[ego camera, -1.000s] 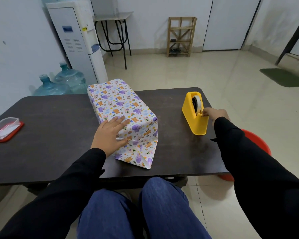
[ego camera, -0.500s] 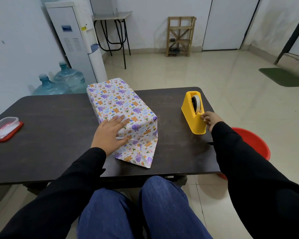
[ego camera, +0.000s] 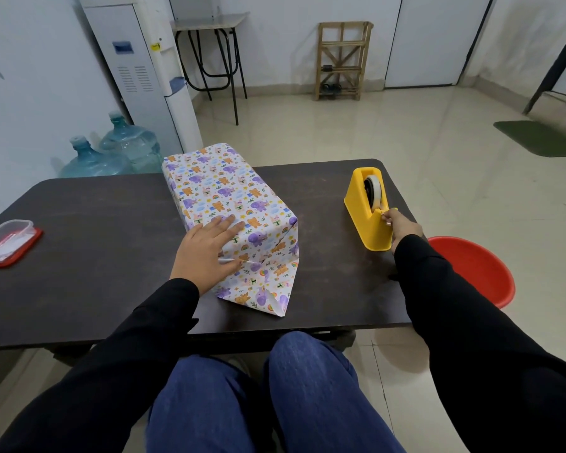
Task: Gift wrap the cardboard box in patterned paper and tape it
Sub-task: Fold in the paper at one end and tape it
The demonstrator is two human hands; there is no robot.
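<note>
Under flat, open left hand (ego camera: 206, 253) wrapped box (ego camera: 229, 191) sits pinned, right hand (ego camera: 402, 225) pinching tape (ego camera: 376, 191) at dispenser (ego camera: 363, 223): pull taut, tear cleanly.

The patterned paper (ego camera: 223, 191) looks smooth and slightly matt, with sharp creases at the folds. The table (ego camera: 95, 230) has a dark, matt wood-grain surface. The tape dispenser (ego camera: 361, 217) is smooth yellow plastic; the tape (ego camera: 377, 192) is pale and shiny. The floor tiles (ego camera: 356, 135) are glossy.
</note>
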